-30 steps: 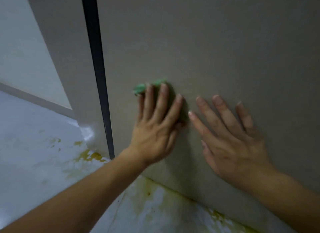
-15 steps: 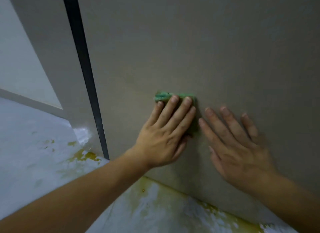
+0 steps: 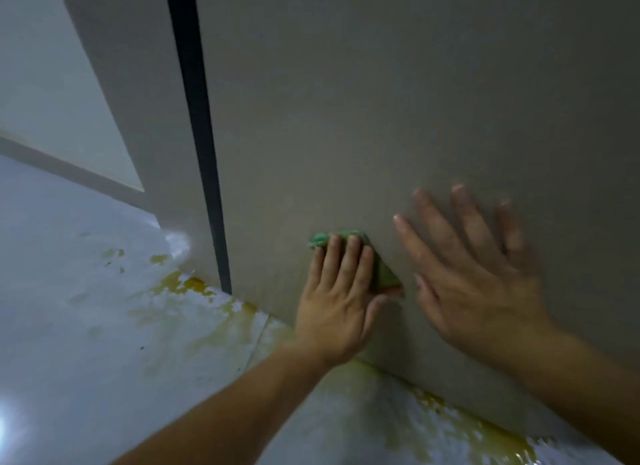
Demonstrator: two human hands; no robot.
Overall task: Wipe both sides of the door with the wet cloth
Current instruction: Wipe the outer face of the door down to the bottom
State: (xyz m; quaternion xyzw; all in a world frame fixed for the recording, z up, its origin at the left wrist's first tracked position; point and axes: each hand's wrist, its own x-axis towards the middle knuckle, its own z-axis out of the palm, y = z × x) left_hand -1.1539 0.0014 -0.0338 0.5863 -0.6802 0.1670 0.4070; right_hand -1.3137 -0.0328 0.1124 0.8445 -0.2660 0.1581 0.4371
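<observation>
At the far left you have a pale wall (image 3: 41, 84) with a grey skirting (image 3: 69, 170) along its foot, and below it the glossy floor (image 3: 69, 326). Yellow stains (image 3: 187, 284) mark the floor where it meets the door's near corner.

Next comes a dark vertical strip (image 3: 197, 135) running down to the floor. To its right, the flat grey-brown door (image 3: 381, 101) fills the rest of the view.

Your left grip (image 3: 336, 298) is low on the door, close above its bottom edge and a little right of the strip. Its fingers lie straight and close together, pressing the green cloth (image 3: 384, 274) flat against the panel. The thumb reaches along the cloth's lower edge. The cloth shows past your fingertips at the top and as a folded corner on the right; your palm covers the rest.

Just to the right, not touching the cloth, your right grip (image 3: 478, 284) holds nothing. Its fingers are straight and spread, pointing up and to the left. It looks laid flat on the door, though blur leaves the contact uncertain.

More yellow staining (image 3: 485, 430) runs along the floor under the door at the lower right.
</observation>
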